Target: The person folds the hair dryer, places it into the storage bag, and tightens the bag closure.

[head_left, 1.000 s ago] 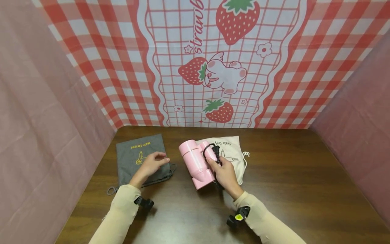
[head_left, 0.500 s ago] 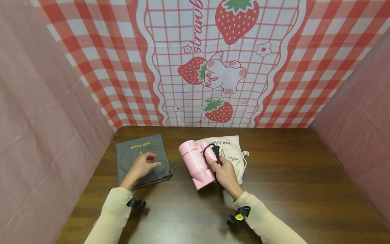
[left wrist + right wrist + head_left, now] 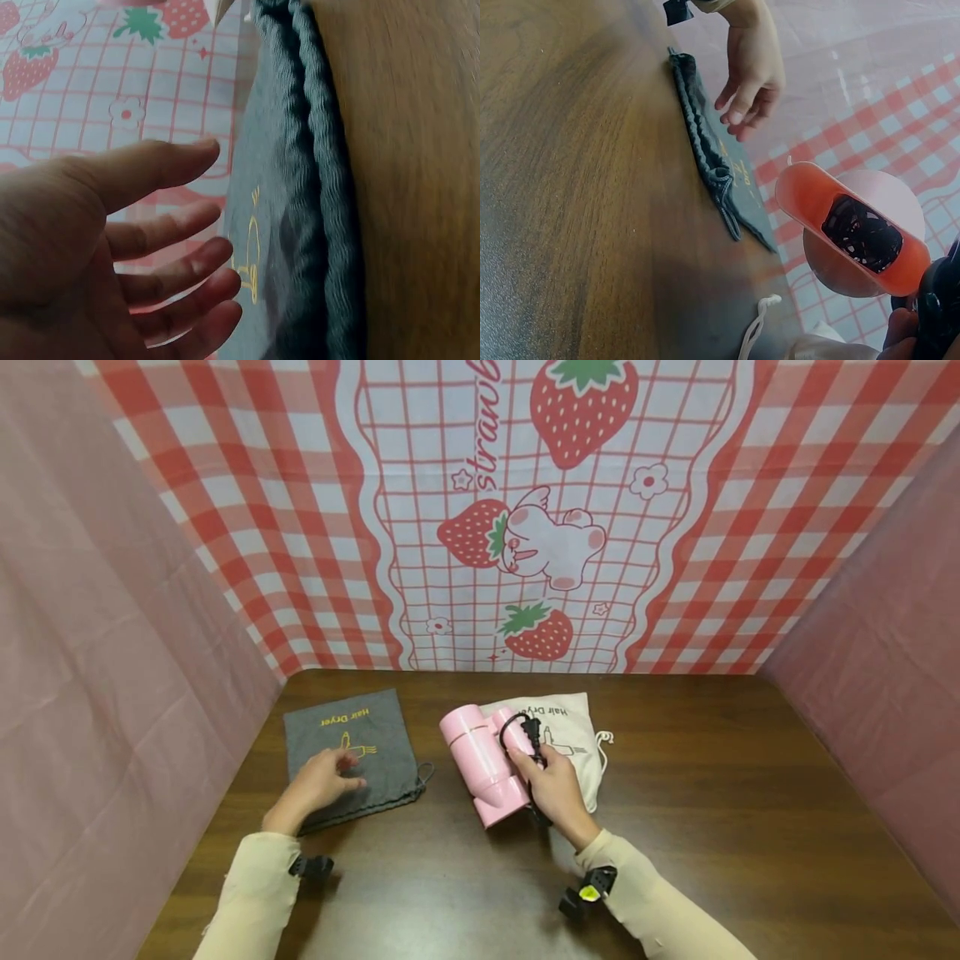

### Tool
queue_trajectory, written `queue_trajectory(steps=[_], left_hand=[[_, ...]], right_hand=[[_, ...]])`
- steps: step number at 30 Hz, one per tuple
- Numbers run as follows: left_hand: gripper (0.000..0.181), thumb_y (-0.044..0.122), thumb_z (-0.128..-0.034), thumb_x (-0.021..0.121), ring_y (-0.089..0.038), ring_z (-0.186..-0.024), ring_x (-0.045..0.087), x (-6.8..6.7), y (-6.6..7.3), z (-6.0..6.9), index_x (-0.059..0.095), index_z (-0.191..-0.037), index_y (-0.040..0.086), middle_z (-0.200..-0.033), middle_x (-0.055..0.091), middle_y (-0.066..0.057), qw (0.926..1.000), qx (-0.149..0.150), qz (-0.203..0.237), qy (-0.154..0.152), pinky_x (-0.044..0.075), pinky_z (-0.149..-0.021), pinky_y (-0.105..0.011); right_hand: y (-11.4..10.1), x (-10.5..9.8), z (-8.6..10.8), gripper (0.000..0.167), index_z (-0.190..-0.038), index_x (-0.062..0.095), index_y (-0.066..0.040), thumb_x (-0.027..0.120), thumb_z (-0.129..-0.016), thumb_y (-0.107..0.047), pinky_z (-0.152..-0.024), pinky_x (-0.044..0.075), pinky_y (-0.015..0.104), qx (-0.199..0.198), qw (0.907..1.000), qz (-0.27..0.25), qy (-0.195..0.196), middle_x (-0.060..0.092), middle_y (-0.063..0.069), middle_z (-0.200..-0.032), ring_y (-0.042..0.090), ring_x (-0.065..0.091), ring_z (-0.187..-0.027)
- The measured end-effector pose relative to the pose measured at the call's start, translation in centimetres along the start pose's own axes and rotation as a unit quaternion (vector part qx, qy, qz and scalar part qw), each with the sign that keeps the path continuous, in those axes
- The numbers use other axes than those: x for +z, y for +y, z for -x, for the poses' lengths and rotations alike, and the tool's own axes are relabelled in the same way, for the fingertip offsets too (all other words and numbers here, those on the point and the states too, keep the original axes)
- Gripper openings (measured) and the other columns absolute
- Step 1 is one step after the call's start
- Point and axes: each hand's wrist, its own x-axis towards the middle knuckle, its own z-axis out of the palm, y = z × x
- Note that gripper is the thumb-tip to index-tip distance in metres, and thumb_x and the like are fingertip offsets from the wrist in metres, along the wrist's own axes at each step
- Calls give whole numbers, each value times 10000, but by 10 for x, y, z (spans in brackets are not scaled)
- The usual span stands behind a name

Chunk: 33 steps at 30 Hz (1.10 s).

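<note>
A pink hair dryer with a folded handle is in my right hand, whose fingers and thumb grip the handle and its black cord. In the right wrist view the nozzle faces the camera. Partly beneath the dryer lies a cream drawstring bag printed "Hair Dryer". My left hand hovers over a flat grey drawstring bag with yellow print. Its fingers are loosely bent and apart from the cloth, with nothing between them and the thumb.
The brown wooden table carries all of this. A strawberry-print cloth hangs behind its far edge. Pink curtains close in both sides. The grey bag's cord loop sticks out on its right.
My left hand has drawn back to the left and toward me over the grey bag, uncovering more of its print. The right hand and hair dryer have stayed almost still.
</note>
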Motion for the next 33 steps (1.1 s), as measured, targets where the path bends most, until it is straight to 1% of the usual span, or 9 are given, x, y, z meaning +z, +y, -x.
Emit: queue_trajectory(steps=[4, 5, 9, 13, 15, 20, 25, 30, 33], left_hand=[[311, 236, -759, 811, -262, -866, 614, 0, -7, 5, 686, -954, 29, -930, 682, -126, 9996, 217, -190, -81, 487, -807, -460], [307, 238, -750, 818, -253, -862, 617, 1, -8, 6, 690, -943, 37, -918, 683, -113, 9994, 261, -210, -104, 489, -807, -454], [311, 234, -713, 844, -250, -859, 626, 2, -12, 10, 691, -914, 52, -891, 681, -84, 9984, 462, -270, -203, 494, -808, -444], [347, 214, -662, 872, -252, -853, 625, 3, -14, 13, 687, -903, 46, -872, 679, -74, 9963, 696, -313, -403, 497, -809, -437], [371, 210, -636, 882, -257, -862, 614, 3, -14, 14, 682, -907, 53, -881, 670, -74, 9951, 763, -364, -513, 491, -816, -440], [407, 192, -603, 893, -270, -894, 569, 3, -13, 16, 664, -923, 89, -923, 619, -83, 9938, 730, -567, -617, 465, -835, -450], [411, 153, -600, 888, -275, -912, 560, 3, -10, 17, 655, -933, 92, -935, 602, -79, 9933, 666, -727, -604, 460, -847, -443], [425, 132, -590, 883, -296, -936, 564, 5, -6, 17, 644, -939, 89, -943, 597, -74, 9916, 646, -936, -619, 464, -861, -449], [423, 116, -581, 874, -293, -926, 563, 6, -4, 18, 636, -931, 90, -938, 591, -70, 9912, 645, -989, -597, 464, -856, -440]], right_hand=[[0, 0, 0, 322, -803, 584, -13, 680, -904, -304, -593, 434, 257, 39, 10000, -34, -3, 524, 17, -660, 117, 491, -623], [0, 1, 0, 319, -809, 590, -12, 679, -904, -302, -597, 435, 257, 41, 10000, -26, 0, 532, 23, -665, 118, 492, -626], [1, 1, -1, 324, -834, 605, -4, 675, -907, -312, -606, 438, 258, 57, 10000, 28, 31, 554, 47, -686, 124, 498, -639], [1, 1, 0, 326, -834, 601, -6, 676, -905, -315, -603, 437, 257, 111, 9999, -4, 43, 550, 48, -689, 129, 498, -643], [1, 2, 0, 322, -832, 601, -9, 675, -906, -314, -598, 438, 255, 129, 9999, -29, 42, 549, 43, -690, 128, 499, -643], [0, 3, -1, 308, -831, 607, -17, 678, -906, -307, -600, 442, 252, 219, 9996, -166, -15, 535, 40, -685, 135, 497, -641], [1, 2, -1, 316, -815, 590, -22, 680, -905, -310, -603, 444, 259, 257, 9994, -214, -58, 503, 35, -672, 142, 488, -640], [1, 2, -1, 308, -827, 602, -16, 679, -907, -304, -601, 450, 256, 270, 9992, -280, -48, 518, 33, -673, 136, 498, -635], [2, 2, -1, 303, -851, 616, -11, 680, -906, -302, -604, 450, 253, 246, 9993, -268, -60, 533, 33, -685, 133, 501, -642]])
